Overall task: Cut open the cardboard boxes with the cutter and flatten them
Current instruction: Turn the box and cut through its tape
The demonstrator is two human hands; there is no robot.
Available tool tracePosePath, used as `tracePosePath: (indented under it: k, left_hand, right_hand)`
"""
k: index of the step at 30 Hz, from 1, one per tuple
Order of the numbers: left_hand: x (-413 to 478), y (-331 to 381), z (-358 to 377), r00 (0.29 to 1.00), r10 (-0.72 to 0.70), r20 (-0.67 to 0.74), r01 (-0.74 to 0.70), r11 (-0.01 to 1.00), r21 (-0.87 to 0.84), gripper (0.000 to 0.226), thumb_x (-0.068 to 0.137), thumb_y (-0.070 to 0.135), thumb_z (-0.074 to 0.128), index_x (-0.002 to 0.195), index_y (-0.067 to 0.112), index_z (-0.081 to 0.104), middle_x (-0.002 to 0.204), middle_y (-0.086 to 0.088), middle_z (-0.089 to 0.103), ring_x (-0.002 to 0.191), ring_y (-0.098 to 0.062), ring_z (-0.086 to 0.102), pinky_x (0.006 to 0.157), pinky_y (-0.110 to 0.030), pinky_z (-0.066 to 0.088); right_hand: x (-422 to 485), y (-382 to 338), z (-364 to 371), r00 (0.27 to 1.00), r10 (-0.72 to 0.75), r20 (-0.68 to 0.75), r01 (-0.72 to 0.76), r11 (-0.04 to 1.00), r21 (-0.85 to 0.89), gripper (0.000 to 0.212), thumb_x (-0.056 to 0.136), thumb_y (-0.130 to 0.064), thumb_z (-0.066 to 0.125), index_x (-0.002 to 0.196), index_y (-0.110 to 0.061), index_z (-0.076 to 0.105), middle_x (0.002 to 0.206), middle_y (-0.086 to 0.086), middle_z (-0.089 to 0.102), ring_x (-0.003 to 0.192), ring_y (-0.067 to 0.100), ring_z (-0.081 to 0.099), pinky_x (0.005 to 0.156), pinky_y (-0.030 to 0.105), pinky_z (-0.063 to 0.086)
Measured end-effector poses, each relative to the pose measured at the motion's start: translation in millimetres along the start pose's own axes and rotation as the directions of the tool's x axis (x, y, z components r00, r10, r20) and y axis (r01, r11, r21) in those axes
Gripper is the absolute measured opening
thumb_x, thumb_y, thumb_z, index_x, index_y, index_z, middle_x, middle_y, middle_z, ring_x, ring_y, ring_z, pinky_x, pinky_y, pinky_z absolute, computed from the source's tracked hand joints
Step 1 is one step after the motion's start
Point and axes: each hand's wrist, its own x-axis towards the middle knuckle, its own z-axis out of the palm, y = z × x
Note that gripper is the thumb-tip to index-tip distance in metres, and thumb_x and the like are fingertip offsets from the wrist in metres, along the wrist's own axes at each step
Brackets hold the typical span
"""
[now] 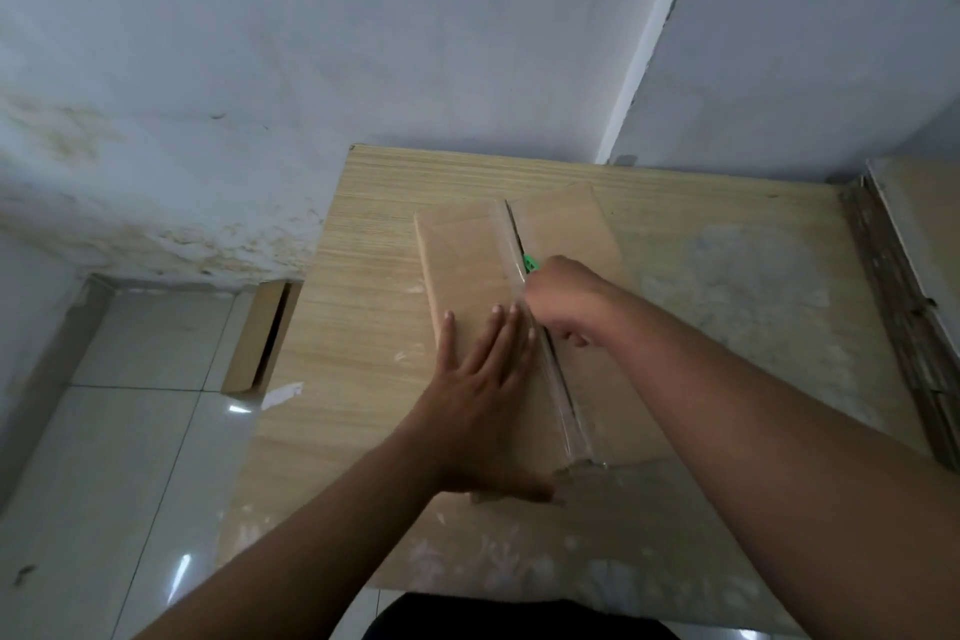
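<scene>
1. The cardboard box (524, 327) lies in the middle of the frame on the wooden table (363, 327), its top flaps closed and sealed along the centre seam by a strip of clear tape (558, 390).
2. The step in hand is, as I judge, the cutting of this tape. The right hand (563, 299) is clenched around the cutter (530, 264), of which only a green tip shows, right at the seam a little above the centre of the frame.
3. The left hand (483, 390) lies flat with spread fingers on the left flap, grasping nothing, only pressing the box down.
4. Above the cutter the seam shows a dark gap; below it the tape looks whole down to the near edge.
5. The next move probably calls for a steady pull along the seam, with the left fingers kept away from the blade.
6. What is inside the box I cannot tell, because the flaps hide it.
7. More cardboard (904, 307) stands at the right edge of the frame.
</scene>
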Motion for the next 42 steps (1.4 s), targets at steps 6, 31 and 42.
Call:
tracePosePath:
  k: [6, 31, 42]
  left_hand:
    - [23.0, -9.6, 5.7, 0.998, -0.049, -0.031, 0.050, 0.998, 0.035, 0.150, 0.058, 0.106, 0.033, 0.163, 0.009, -0.014, 0.168, -0.016, -0.024, 0.154, -0.029, -0.030, 0.120, -0.068, -0.009]
    - [97.0, -39.7, -33.1, 0.984, 0.173, -0.047, -0.164, 0.975, 0.147, 0.116, 0.063, 0.101, 0.045, 0.157, 0.035, 0.027, 0.173, -0.003, 0.009, 0.160, -0.024, 0.003, 0.117, -0.076, -0.004]
    - [125.8, -35.7, -77.7, 0.942, 0.205, 0.267, -0.275, 0.926, 0.258, 0.131, 0.059, 0.096, 0.062, 0.161, 0.030, 0.014, 0.173, -0.005, -0.001, 0.159, -0.022, 0.003, 0.116, -0.077, -0.006]
  right_hand:
    - [-4.8, 7.4, -1.5, 0.999, -0.015, 0.036, 0.023, 0.976, -0.216, 0.028, 0.099, -0.004, 0.041, 0.082, 0.004, 0.062, 0.064, 0.020, 0.054, 0.050, 0.025, 0.052, 0.049, 0.024, 0.040]
    - [-94.5, 87.0, 13.1, 0.995, -0.042, 0.093, 0.073, 0.931, -0.359, 0.017, 0.095, 0.000, 0.049, 0.081, -0.001, 0.058, 0.105, 0.018, 0.071, 0.094, 0.030, 0.070, 0.041, 0.023, 0.041]
    - [-97.3, 93.0, 29.7, 0.999, -0.027, -0.019, 0.025, 0.997, -0.073, 0.030, 0.103, -0.004, 0.037, 0.124, 0.004, 0.058, 0.085, 0.008, 0.051, 0.117, 0.035, 0.058, 0.079, 0.029, 0.040]
